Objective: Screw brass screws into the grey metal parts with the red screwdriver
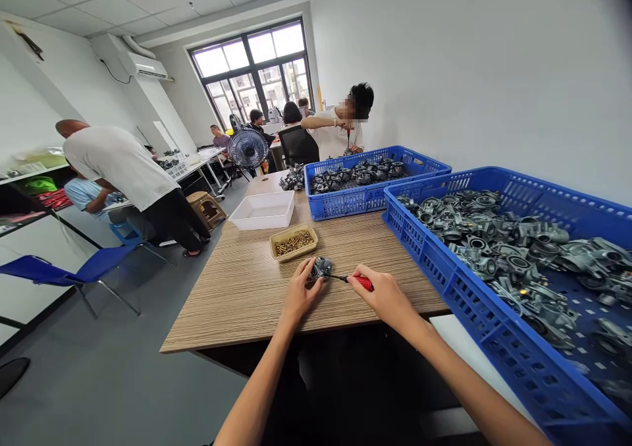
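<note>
Near the front edge of the table (pixel 237 288), the left hand (pixel 299 294) clamps a small grey metal part (pixel 322 267) against the wood, with bare tabletop open to its left. Right beside it, the right hand (pixel 382 294) is clenched on a red-handled screwdriver (pixel 356 280), long axis lying nearly level, tip pointing left into the part. A big blue crate (pixel 434 261) of grey castings crowds the right side; a tray of brass screws (pixel 293 242) sits just beyond. Farther off, a white tub (pixel 263 210), a second blue crate (pixel 345 203), and people working at other tables in a white-walled room.
</note>
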`<state>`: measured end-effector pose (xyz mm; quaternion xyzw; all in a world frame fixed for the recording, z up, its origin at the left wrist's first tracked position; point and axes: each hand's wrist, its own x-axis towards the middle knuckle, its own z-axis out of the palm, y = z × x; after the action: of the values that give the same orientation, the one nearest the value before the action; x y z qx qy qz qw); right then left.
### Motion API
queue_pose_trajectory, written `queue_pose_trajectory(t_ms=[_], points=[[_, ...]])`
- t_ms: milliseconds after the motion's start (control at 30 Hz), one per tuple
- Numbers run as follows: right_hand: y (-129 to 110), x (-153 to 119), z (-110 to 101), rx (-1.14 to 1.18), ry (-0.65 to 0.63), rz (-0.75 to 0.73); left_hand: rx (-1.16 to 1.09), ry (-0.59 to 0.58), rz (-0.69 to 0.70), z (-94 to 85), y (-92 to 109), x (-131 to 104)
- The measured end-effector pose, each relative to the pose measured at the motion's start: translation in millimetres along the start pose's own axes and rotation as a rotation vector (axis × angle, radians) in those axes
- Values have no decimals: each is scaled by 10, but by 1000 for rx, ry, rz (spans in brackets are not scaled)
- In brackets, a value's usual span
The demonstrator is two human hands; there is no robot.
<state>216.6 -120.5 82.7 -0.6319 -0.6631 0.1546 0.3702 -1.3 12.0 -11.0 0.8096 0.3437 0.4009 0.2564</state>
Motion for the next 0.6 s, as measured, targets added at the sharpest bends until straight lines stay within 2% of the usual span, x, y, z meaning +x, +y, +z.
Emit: queue_pose_trajectory(t_ms=[133, 200, 300, 433, 600], points=[[-33, -29, -21, -128, -28, -127, -18, 8, -11, 12, -13, 10], [-56, -46, -18, -160, -21, -122, -17, 18, -6, 12, -12, 15], [-57, -49, 26, -111, 33, 25, -4, 24, 13, -3, 1, 13], [58, 8, 113, 86, 192, 235, 24, 21, 27, -26, 33, 1], [202, 73, 147, 242, 203, 318, 49, 37, 32, -29, 68, -2]])
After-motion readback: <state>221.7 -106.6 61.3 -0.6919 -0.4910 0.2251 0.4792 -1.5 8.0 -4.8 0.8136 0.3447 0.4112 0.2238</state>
